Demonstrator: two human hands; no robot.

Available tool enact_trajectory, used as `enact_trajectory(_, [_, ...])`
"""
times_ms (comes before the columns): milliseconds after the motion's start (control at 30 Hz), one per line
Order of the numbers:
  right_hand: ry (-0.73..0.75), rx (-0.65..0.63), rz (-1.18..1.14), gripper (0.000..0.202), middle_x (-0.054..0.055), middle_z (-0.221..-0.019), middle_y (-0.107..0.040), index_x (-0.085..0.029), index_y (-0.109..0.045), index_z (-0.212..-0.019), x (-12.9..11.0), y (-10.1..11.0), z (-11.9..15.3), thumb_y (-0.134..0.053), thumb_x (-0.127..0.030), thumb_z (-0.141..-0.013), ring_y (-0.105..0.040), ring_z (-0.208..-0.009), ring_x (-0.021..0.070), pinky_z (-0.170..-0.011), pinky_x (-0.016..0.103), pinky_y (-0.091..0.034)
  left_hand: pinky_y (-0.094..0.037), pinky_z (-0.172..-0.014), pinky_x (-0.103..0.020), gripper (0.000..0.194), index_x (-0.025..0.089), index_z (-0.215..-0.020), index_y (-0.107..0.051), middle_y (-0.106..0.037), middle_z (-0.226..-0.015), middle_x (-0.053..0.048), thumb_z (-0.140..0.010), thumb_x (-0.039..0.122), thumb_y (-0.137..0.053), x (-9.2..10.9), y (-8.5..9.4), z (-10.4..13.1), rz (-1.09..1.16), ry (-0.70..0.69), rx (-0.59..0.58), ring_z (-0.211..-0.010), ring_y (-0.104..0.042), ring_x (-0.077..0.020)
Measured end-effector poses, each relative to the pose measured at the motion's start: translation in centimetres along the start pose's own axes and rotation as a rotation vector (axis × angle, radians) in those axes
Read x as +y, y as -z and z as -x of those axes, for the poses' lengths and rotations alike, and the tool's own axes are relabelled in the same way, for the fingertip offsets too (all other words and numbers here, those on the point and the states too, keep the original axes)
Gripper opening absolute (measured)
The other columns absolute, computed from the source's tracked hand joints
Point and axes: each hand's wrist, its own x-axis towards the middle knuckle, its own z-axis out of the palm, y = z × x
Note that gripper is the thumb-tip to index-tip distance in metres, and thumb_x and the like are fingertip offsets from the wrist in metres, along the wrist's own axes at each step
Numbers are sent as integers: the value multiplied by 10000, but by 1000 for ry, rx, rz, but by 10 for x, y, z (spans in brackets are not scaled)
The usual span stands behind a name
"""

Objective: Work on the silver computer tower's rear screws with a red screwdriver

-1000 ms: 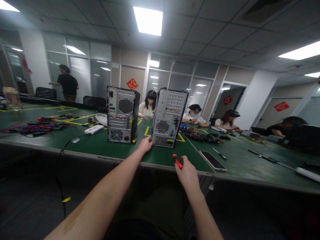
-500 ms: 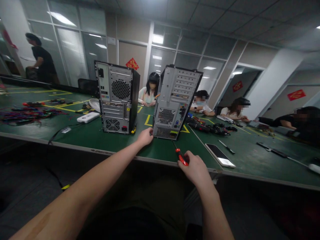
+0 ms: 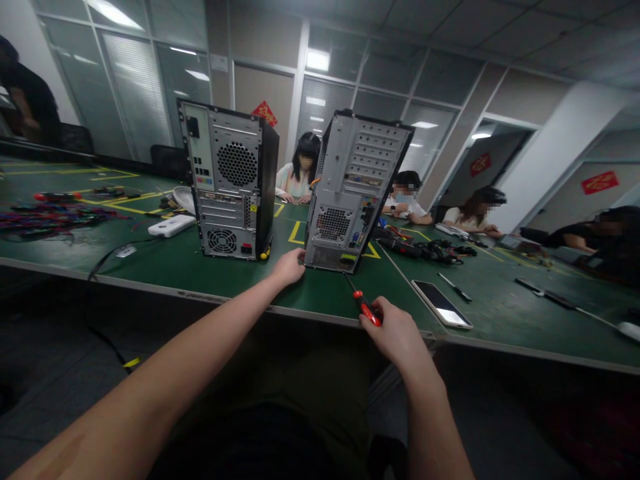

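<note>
A grey computer tower (image 3: 334, 200) stands on the green table with its back panel toward me, appearing tilted in this view. My left hand (image 3: 290, 268) is closed at its lower left corner, with the fingertips partly hidden against the case. In my right hand (image 3: 393, 327) is a screwdriver (image 3: 367, 308) with a red and black handle. Its shaft points up at the tower's lower edge; whether the tip touches a screw is too small to tell. Just left of my left hand stands a second computer tower (image 3: 225, 183), back panel facing me, upright.
A phone (image 3: 440, 303) and a pen-like tool (image 3: 455, 287) lie right of my right hand. Black cables (image 3: 425, 248) are behind them. At left lie a white power strip (image 3: 171, 226) and a heap of coloured wires (image 3: 55, 220). Several people sit across the table (image 3: 320, 297).
The view has shifted slightly, and the person at far left appears farther left. Both hands keep nearly the same places at the tower; the screwdriver handle is turned a little.
</note>
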Motion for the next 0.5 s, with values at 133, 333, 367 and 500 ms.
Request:
enact_trajectory(133, [19,9,7,130,57,-901,-724,-207,-643,-962,1,0,-1,-678,-311,-892,-657,-799,202,-684,276,-380,-499,-1023,-291,465,180,-1244,-675,-728,-1250,-88,-798,54,-630,-1,0,1,-3,-6,-2,-1154,-661,-229])
enact_trajectory(333, [-24,28,36,172,26,-867,-689,-211,-617,-1016,-3,0,0,-695,-286,-882,-634,-776,192,-669,275,-357,-503,-1016,-293,467,181,-1234,-686,-732,-1245,-86,-792,44,-618,-2,-1,0,13,-5,2,-1144,-669,-231])
enact_trajectory(367, [-24,51,50,178,26,-872,-677,-212,-615,-1025,-4,0,0,-693,-288,-885,-628,-780,193,-668,277,-352,-506,-1012,-295,463,179,-1228,-689,-734,-1240,-88,-791,45,-617,-1,-1,0,17,-1,6,-1141,-671,-232])
enact_trajectory(500, [-14,177,69,170,51,-982,-621,-208,-640,-1057,-9,-5,2,-673,-283,-908,-611,-808,189,-683,284,-368,-512,-999,-296,420,175,-1187,-706,-746,-1206,-88,-794,54,-623,-1,-2,-3,49,-1,15,-1114,-680,-225])
